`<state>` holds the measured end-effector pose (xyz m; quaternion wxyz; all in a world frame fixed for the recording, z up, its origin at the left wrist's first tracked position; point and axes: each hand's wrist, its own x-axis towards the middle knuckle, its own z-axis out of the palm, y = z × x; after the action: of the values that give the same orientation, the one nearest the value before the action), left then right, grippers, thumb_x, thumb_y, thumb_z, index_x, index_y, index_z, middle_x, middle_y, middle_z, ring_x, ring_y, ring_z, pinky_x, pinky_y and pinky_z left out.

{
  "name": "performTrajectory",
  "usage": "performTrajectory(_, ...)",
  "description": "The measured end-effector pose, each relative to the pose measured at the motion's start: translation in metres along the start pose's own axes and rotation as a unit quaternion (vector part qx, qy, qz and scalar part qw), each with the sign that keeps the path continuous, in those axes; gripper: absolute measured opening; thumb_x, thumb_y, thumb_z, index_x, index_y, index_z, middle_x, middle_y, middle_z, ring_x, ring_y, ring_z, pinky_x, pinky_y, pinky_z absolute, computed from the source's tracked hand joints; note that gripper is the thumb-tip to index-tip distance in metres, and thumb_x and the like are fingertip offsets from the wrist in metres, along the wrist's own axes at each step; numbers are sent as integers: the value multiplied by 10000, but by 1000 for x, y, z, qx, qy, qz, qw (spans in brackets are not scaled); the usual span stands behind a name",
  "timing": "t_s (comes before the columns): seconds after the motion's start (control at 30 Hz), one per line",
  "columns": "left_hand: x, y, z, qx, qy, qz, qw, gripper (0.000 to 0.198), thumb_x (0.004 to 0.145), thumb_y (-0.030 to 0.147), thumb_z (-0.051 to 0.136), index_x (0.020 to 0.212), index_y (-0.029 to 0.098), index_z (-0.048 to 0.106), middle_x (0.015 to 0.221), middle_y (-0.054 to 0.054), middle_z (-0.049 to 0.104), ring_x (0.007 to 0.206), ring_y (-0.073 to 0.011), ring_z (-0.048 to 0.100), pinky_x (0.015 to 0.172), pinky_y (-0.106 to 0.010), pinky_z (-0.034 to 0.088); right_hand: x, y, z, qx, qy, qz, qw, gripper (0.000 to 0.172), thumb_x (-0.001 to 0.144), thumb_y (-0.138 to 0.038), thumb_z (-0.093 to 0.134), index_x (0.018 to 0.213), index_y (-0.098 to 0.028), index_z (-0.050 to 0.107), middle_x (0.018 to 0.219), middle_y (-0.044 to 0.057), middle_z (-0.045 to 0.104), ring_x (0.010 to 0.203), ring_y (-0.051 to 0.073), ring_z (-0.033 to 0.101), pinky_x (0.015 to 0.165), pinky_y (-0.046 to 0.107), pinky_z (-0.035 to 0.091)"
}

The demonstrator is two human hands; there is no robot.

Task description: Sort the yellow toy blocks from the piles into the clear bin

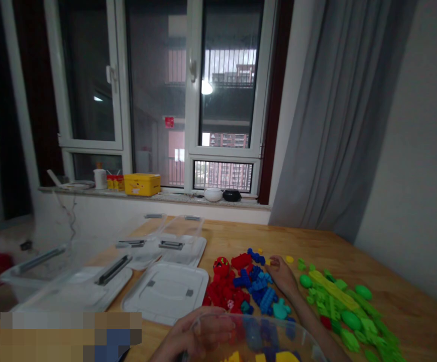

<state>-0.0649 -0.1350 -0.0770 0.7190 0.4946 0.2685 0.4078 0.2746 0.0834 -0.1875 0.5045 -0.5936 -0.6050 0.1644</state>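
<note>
My left hand (199, 332) sits at the bottom of the view, gripping the rim of a clear plastic bin (258, 342) with yellow and blue bricks inside. My right hand (281, 276) rests on the wooden table (392, 296) with its fingers curled, at the edge of a heap of blue toy bricks (259, 290). Whether it holds a small piece is hidden. Red toy bricks (220, 294) lie left of the blue ones, and a spread of green toy bricks (339, 306) lies to the right of my right forearm.
White lids with dark handles (165, 293) and clear plastic bins (177, 236) stand on the table's left side. Behind the table is a window sill (158, 197) holding a yellow box (142, 184) and small containers. A grey curtain (335, 125) hangs at right.
</note>
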Motion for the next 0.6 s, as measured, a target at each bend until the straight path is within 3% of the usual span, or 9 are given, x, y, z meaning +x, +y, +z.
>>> performTrajectory(0.17,-11,7,10,15,22,42,999,563,581,122,556,1119,196,706,1203,-99,734,1254,-382,550,1157,-579,190,-3,-4,0,37,4,-3,999,437,732,-477,610,1059,-190,568,956,91,690,825,242,688,734,336,551)
performTrajectory(0.3,-15,15,14,18,-19,25,999,567,511,91,585,1050,192,728,1188,-100,741,1248,-398,547,1151,-579,218,-3,-9,-2,61,12,-7,998,425,714,-482,625,1019,-189,580,913,90,689,803,245,685,735,340,556)
performTrajectory(0.37,-13,15,10,20,6,43,999,584,566,114,567,1129,204,695,1256,-93,708,1285,-367,522,1164,-540,219,-4,-11,-3,71,14,-7,997,419,711,-481,632,1005,-188,577,921,98,684,810,247,687,745,341,561)
performTrajectory(0.43,-6,10,3,24,-22,19,999,580,483,94,581,1034,194,732,1148,-92,759,1211,-394,576,1140,-572,255,-5,-13,-4,81,17,-4,997,435,708,-482,638,1014,-181,567,955,112,674,817,249,688,738,344,567)
performTrajectory(0.6,10,-2,-11,27,-41,20,999,601,478,112,593,1058,207,717,1175,-98,746,1247,-417,539,1136,-618,199,-5,-16,-4,100,26,4,995,530,658,-454,648,1077,-139,569,1070,154,644,816,250,692,708,343,576)
